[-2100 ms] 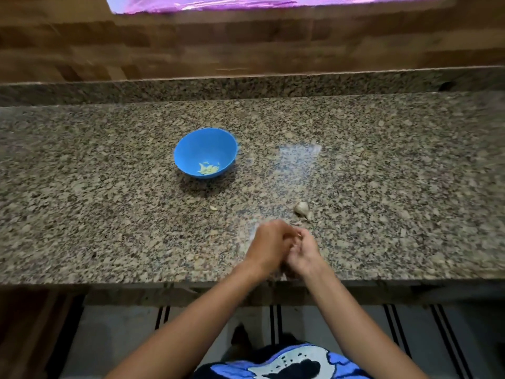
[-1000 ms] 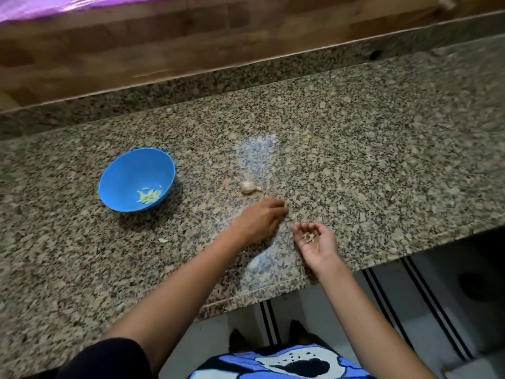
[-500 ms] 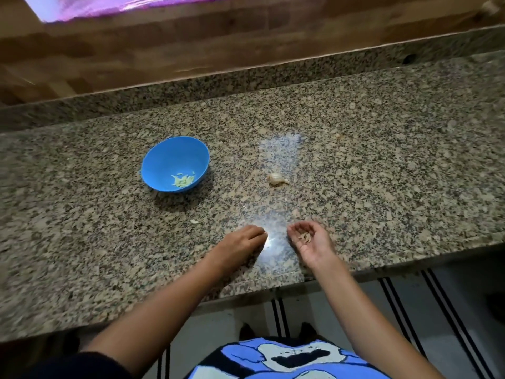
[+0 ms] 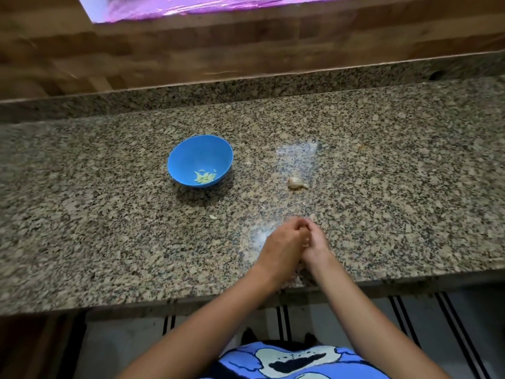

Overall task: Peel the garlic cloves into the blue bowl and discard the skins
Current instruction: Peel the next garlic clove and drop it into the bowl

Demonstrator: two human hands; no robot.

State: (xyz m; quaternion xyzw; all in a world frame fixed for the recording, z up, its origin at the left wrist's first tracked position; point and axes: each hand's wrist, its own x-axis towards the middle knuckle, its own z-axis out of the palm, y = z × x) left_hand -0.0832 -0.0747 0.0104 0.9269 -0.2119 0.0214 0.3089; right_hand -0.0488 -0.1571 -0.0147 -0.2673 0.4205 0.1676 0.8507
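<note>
Loose clove (image 4: 297,183): unpeeled, lying on the counter (image 4: 95,242) at mid-depth. It is right of the bowl (image 4: 200,160) and well apart from it, pointed end to the right.

Peeled cloves (image 4: 205,177): small pale yellow-green pile inside the bowl, low on its near-right inner wall.

Bowl: blue, upright on the counter, left of centre, shadow on its near side.

Scrap (image 4: 213,217): one pale bit on the counter on the near side of the bowl, not touching it. Clove piece or skin, too small to tell.

Left hand (image 4: 282,244) and right hand (image 4: 318,243): pressed together above the counter, nearer than the loose clove and to the right of the bowl.
- Fingers of both curl inward and the fingertips meet at the far end.
- What sits between them is hidden. A pale spot shows at the seam, too small to identify.
- Can't tell whether either hand is grasping something or just clenched.
- Neither touches the bowl or the loose clove.
- Both forearms are bare and come in over the near edge.

Counter: speckled brown-grey granite. One glossy patch of reflected light lies just beyond the loose clove, another just left of the hands.

Upstand (image 4: 246,88): low granite strip along the far edge.

Wall (image 4: 246,45): wood planks above the upstand, blurred. A bright pink-purple strip (image 4: 218,4) runs across the top.

Below the near edge: pale floor (image 4: 123,346) with dark stripes, and a blue shirt (image 4: 300,362) with a white and black print.
</note>
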